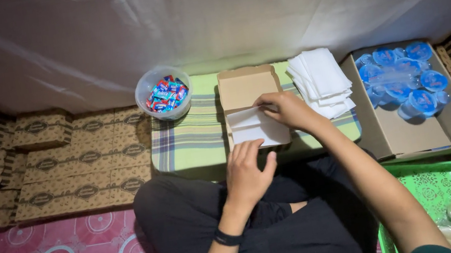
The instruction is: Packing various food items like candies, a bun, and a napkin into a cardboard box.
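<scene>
Leftmost, tub of sweets (blue and red wrappers) sits within reach; your left hand hovers open, fingers loose, by the white paper liner in the open cardboard box; your right hand pinches that liner's edge, pressing it flat; paper stack waits rightward.

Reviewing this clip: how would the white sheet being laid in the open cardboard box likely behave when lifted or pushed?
The white sheet is probably floppy: it looks thin and bends over the edge of the cardboard box under the right hand and left hand. Likely very light, so a push may crumple or slide it. It seems easy to crease.
</scene>
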